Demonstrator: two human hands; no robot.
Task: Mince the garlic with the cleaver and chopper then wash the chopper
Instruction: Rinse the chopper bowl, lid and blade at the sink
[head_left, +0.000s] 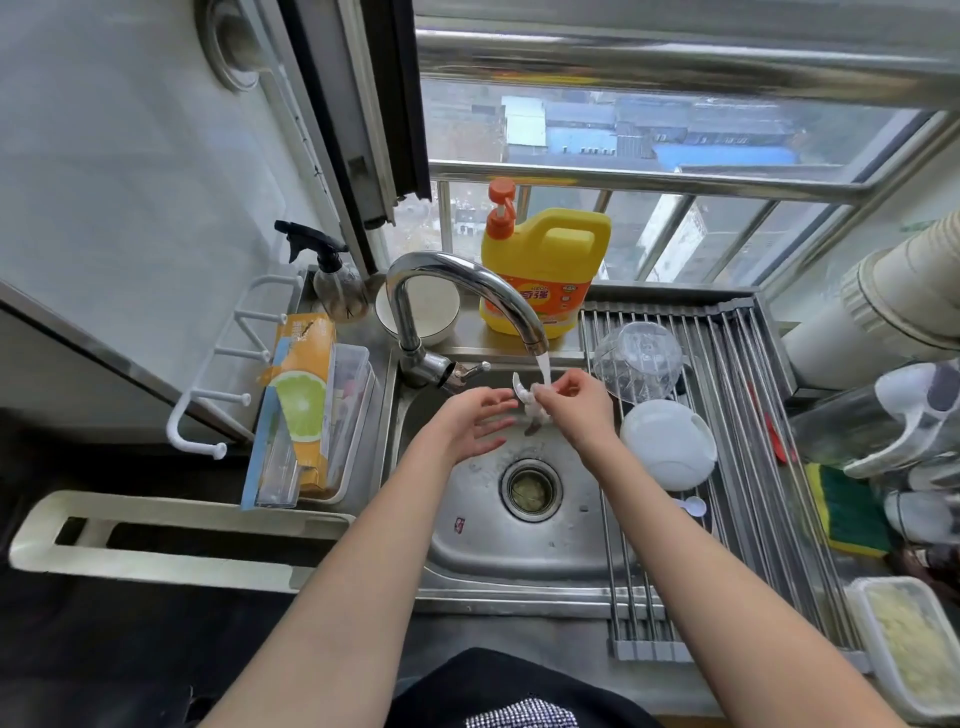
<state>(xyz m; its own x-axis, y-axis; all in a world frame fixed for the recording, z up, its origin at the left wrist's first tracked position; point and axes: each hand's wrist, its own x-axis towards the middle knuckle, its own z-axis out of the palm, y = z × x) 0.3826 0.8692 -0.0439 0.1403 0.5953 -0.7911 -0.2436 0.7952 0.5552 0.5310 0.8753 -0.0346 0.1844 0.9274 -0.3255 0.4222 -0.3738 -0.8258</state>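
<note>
Blade part half hidden by tap water and fingers, shape unclear. Right hand pinches it over sink; part at hand's 9 o'clock. Left hand spread, empty.

Both hands meet over the sink, under the faucet. Right of the right hand, a bowl and lid rest on the drying rack. Behind the hands stands a detergent jug; left of the left hand sits a box.
</note>
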